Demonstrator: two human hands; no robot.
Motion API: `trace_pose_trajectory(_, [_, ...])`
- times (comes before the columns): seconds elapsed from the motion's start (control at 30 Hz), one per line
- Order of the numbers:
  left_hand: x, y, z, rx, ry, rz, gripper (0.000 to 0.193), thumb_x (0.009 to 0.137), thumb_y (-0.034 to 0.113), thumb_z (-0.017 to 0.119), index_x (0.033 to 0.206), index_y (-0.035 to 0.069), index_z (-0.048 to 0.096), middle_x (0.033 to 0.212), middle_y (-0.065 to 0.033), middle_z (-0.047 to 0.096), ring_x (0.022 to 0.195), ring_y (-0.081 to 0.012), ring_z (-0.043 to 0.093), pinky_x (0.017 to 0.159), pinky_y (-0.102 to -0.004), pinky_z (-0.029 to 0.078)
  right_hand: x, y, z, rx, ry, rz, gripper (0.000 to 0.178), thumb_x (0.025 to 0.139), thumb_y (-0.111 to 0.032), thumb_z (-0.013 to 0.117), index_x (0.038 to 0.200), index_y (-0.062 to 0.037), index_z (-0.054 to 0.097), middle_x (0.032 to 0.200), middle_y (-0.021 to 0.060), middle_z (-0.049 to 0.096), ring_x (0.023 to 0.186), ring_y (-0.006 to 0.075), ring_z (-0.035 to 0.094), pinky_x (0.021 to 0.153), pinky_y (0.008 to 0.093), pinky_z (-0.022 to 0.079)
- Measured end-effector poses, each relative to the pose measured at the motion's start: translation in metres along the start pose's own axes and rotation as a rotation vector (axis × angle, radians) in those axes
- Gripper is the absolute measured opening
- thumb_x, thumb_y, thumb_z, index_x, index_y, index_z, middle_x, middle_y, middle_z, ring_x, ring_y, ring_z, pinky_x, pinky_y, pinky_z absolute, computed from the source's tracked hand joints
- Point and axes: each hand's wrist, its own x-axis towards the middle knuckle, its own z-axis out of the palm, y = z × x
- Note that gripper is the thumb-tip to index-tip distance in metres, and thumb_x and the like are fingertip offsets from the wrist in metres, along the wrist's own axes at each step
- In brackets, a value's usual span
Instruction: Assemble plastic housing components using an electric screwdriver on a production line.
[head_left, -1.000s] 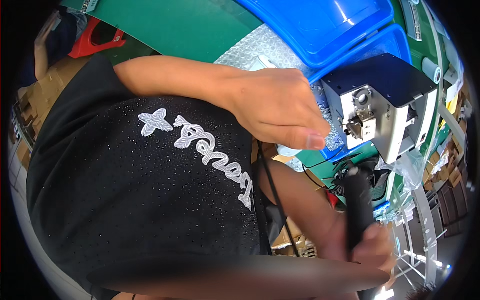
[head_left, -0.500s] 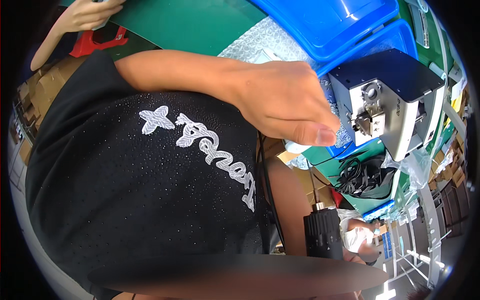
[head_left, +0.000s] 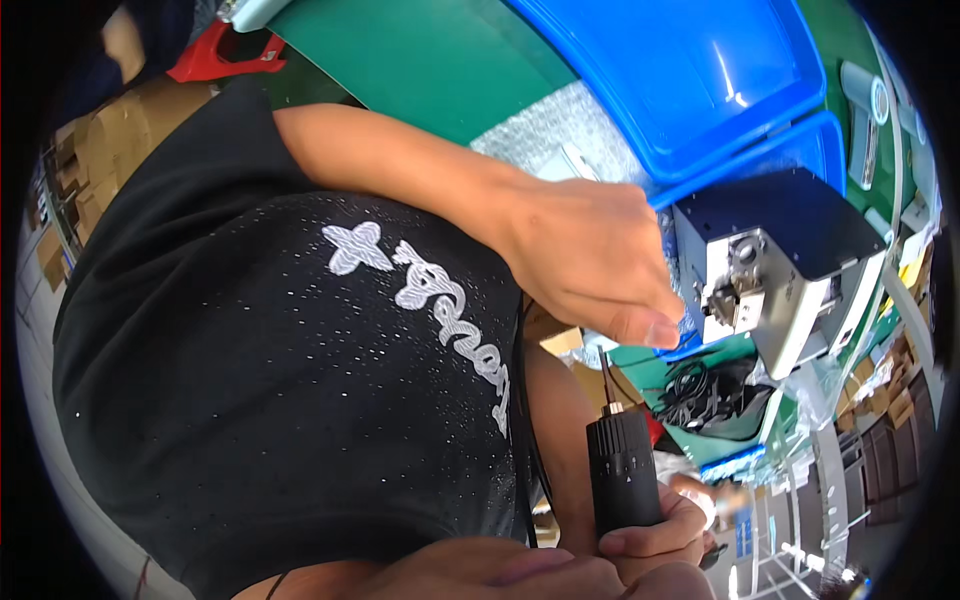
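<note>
The right hand [head_left: 665, 535] is wrapped round a black, cylindrical, ridged-collared electric screwdriver [head_left: 625, 470], its thumb pressed along the casing near the lower end. The tool stands nearly upright in the view, in front of the right arm and beside the black short-sleeved shirt with white embroidery [head_left: 300, 400], and its slim, dark metal bit [head_left: 606, 378] points up to just below the left hand [head_left: 595, 260]. That left hand is bent at the wrist, with the back of the hand uppermost and the thumb laid forward against the curled fingers; the underside is hidden, so whether it pinches anything cannot be told. Just right of the left thumb sits a boxy machine with a dark top, pale sides and a small metal mechanism on its front [head_left: 790, 225]. Behind the machine lie a shiny blue plastic tray [head_left: 690, 70] and a second, partly covered blue plastic tray [head_left: 832, 150]. A sheet of clear bubble wrap [head_left: 615, 125] is spread beyond the left wrist on the green tabletop [head_left: 430, 70], with a small white object [head_left: 568, 160] on it. A coiled bundle of black cable [head_left: 690, 390] rests below the machine, near a crumpled clear plastic bag [head_left: 810, 385].
</note>
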Motion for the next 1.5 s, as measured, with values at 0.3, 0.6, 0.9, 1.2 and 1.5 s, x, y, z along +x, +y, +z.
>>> trace_pose_trajectory(0.3, [0.000, 0.007, -0.003, -0.016, 0.000, -0.021, 0.039, 0.102, 0.026, 0.045, 0.069, 0.006, 0.049, 0.058, -0.0086, 0.049, 0.054, -0.0290, 0.054, 0.049, -0.0387, 0.044, -0.012, 0.004, -0.008, 0.694, -0.010, -0.102, 0.029, 0.097, -0.015, 0.041, 0.068, -0.0154, 0.046, 0.063, 0.0011, 0.040, 0.053, 0.0171, 0.042, 0.053, 0.0365, 0.040])
trace_pose_trajectory(0.6, [0.021, 0.041, -0.094, 0.652, -0.095, 0.146, 0.037, 0.093, 0.035, 0.063, 0.071, 0.007, 0.055, 0.061, -0.0064, 0.054, 0.057, -0.0262, 0.059, 0.048, -0.0357, 0.047, 0.033, -0.008, 0.023, 1.841, -0.315, -0.218, 0.025, 0.102, -0.019, 0.044, 0.080, -0.0074, 0.051, 0.065, 0.0040, 0.046, 0.055, 0.0183, 0.046, 0.056, 0.0384, 0.042])
trace_pose_trajectory(0.9, [0.170, -0.092, -0.325, 1.425, -0.236, -0.110, 0.045, 0.097, 0.043, 0.050, 0.085, 0.003, 0.066, 0.077, -0.0191, 0.066, 0.073, -0.0381, 0.065, 0.064, -0.0470, 0.051, 0.139, -0.097, 0.171, 1.018, -0.378, -0.024, 0.029, 0.078, -0.016, 0.083, 0.082, -0.0003, 0.059, 0.060, 0.0046, 0.058, 0.044, 0.0118, 0.052, 0.044, 0.0275, 0.043])
trace_pose_trajectory(1.2, [0.105, -0.084, -0.370, 1.570, 0.345, 0.200, 0.041, 0.097, 0.045, 0.054, 0.122, 0.013, 0.060, 0.111, -0.0083, 0.064, 0.110, -0.0247, 0.058, 0.098, -0.0468, 0.038, 0.160, -0.150, 0.269, 0.256, -0.462, -0.390, 0.058, 0.066, -0.019, 0.085, 0.113, 0.0006, 0.057, 0.101, 0.0274, 0.068, 0.100, 0.0480, 0.063, 0.086, 0.0506, 0.051])
trace_pose_trajectory(1.5, [-0.155, 0.087, -0.232, 1.266, 0.764, -0.184, 0.040, 0.081, 0.024, 0.072, 0.113, 0.004, 0.060, 0.108, -0.0143, 0.059, 0.100, -0.0329, 0.056, 0.092, -0.0445, 0.041, 0.156, -0.160, 0.248, 0.261, -0.418, -0.385, 0.047, 0.075, -0.016, 0.079, 0.116, -0.0043, 0.059, 0.100, 0.0252, 0.070, 0.096, 0.0478, 0.065, 0.082, 0.0534, 0.052])
